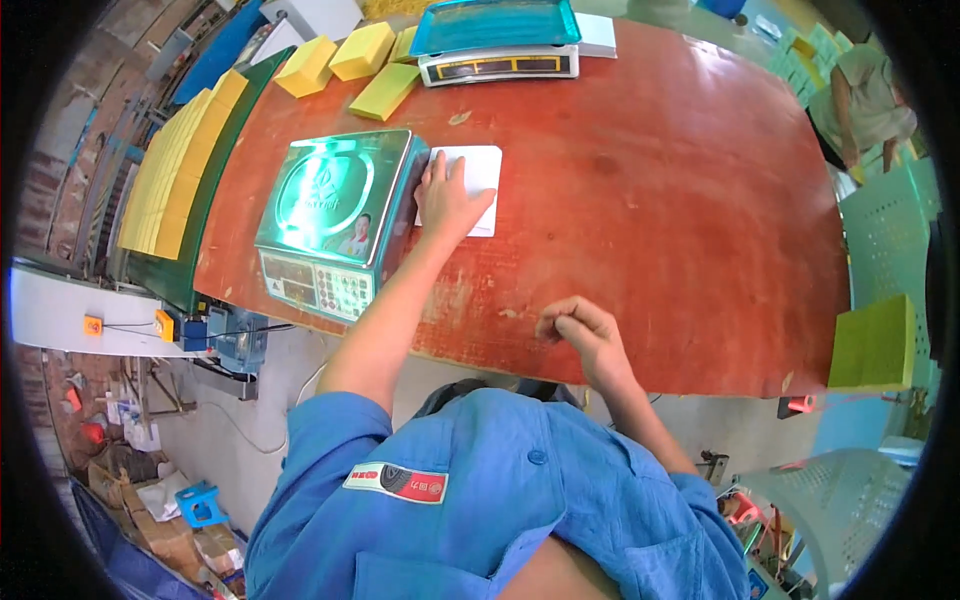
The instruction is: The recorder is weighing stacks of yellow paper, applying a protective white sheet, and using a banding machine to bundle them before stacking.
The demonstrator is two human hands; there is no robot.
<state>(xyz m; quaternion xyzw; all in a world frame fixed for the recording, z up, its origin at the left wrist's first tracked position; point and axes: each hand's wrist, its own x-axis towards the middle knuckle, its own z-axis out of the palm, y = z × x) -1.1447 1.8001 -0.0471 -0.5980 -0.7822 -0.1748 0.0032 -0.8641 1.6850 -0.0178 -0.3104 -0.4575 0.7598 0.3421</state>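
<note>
My left hand [452, 205] is spread over a white rectangular sheet or pad [481, 160] on the red tabletop [650, 200]. Its fingers and thumb are stretched apart, with the fingertips near the pad's left side. Right beside that hand stands a digital weighing scale [335, 210] with a shiny metal pan and a keypad on its front. Over the table's near edge hovers my right hand [588, 338], its fingers curled in and the thumb against them. Nothing shows in it.
A second scale [497, 65] with a blue-green tray stands at the far edge, beside yellow blocks [363, 50]. Rows of yellow blocks [185, 170] line the left side. At right are a yellow-green stack [872, 343], a plastic chair [830, 500] and another person [865, 100].
</note>
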